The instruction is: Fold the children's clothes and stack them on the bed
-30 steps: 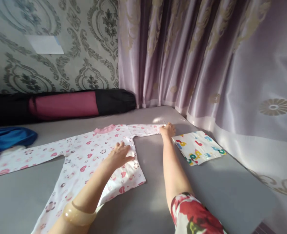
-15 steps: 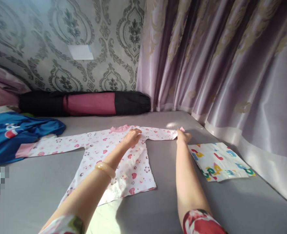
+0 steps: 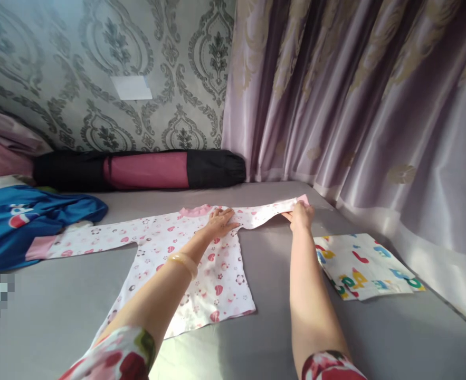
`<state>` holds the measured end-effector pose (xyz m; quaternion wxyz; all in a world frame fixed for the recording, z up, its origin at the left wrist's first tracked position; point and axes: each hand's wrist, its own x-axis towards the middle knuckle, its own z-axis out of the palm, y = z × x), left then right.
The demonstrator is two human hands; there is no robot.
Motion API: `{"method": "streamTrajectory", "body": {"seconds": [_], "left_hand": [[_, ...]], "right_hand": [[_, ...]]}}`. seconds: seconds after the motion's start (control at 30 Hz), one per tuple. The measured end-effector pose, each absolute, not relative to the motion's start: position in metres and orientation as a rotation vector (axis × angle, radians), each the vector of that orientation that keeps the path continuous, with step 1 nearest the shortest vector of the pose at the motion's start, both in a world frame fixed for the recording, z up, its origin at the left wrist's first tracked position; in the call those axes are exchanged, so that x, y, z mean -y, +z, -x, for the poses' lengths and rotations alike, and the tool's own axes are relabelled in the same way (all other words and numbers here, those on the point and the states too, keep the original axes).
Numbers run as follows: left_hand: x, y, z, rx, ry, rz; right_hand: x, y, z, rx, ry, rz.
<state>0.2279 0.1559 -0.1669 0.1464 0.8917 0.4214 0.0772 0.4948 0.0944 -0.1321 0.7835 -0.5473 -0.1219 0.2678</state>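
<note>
A child's white long-sleeved shirt [image 3: 225,282] with pink hearts and flowers lies spread on the grey bed sheet [image 3: 268,327], its pink collar toward the wall. My left hand [image 3: 220,222] rests flat on the shirt near the right shoulder, fingers stretched out. Beyond the right armpit, my right hand [image 3: 302,214] grips the end of the right sleeve by its pink cuff, and that sleeve is lifted a little off the bed. The left sleeve [image 3: 98,238] lies straight out, its pink cuff touching a blue garment.
A folded white cloth with coloured letters [image 3: 359,266] lies to the right of my right arm. At the left is the blue garment [image 3: 38,221]. A black and maroon roll [image 3: 145,170] lies along the patterned wall. Purple curtains [image 3: 335,105] hang at the right.
My right hand has raised the sleeve end slightly and moved it a little right and away from me. My left hand has shifted slightly right and flattened on the shirt.
</note>
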Motion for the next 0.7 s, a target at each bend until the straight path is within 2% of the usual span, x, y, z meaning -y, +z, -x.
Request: {"method": "streamTrajectory", "body": {"seconds": [0.23,0.7], "left_hand": [[-0.162,-0.163,-0.23,-1.19,0.096,-2.53],[-0.166,-0.113,-0.272,-1.358,-0.305,-2.489]], "right_hand": [[-0.085,-0.089,-0.471,0.116,0.675,1.11],[-0.09,-0.071,-0.435,0.185,0.847,1.016]]}}
